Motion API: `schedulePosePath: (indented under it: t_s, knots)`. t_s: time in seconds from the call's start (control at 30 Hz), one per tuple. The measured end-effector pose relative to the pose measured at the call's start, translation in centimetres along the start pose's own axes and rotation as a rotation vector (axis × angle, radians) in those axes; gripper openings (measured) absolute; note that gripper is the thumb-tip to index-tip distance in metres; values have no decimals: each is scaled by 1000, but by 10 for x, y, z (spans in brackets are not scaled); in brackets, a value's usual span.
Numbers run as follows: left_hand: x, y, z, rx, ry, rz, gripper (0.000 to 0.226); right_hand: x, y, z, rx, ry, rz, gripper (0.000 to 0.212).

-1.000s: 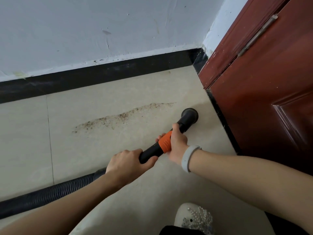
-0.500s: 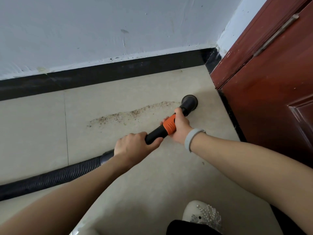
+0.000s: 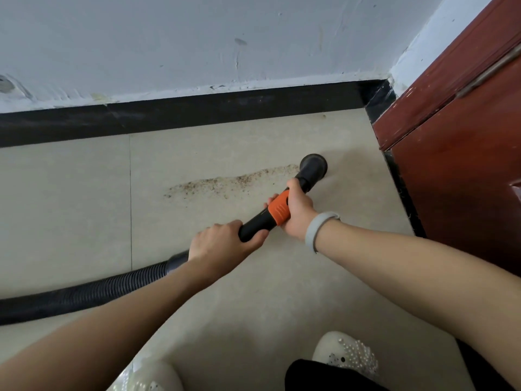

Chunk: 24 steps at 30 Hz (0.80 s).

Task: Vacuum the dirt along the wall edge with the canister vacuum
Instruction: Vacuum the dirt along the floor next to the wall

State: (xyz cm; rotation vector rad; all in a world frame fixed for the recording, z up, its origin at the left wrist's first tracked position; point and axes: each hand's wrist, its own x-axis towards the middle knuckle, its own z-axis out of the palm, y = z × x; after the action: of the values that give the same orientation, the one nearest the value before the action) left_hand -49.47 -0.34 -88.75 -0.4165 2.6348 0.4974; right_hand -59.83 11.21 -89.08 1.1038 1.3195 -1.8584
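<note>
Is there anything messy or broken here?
Yes. A streak of brown dirt lies spilled on the floor tile, beside the nozzle. The wall paint looks scuffed and ragged above the baseboard.

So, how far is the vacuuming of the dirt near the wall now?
Barely started. Done: nothing clearly, since the dirt streak lies nearly whole on the tile floor. In hand: the left hand and right hand grip the vacuum wand, with its round nozzle at the streak's right end. Left: sweeping the streak leftward along the baseboard.
</note>
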Motion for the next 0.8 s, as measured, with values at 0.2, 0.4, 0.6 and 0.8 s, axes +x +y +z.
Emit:
schedulePosePath:
  t_s: [0.2,0.4,0.6,0.8]
  knots:
    - [-3,-3,-5,-18,-6,7,57,0,0,2,-5,-9,15,19]
    - [-46,-31,15,13,-58,27,55,-16,45,-18,-35,-31,131,21]
    - [-19,-31,3,-12,42,-25,59,-4,26,14,-79,-28,51,23]
    - [6,-22,-13,-62,62,-51,57,5,4,33,-75,-27,-19,22]
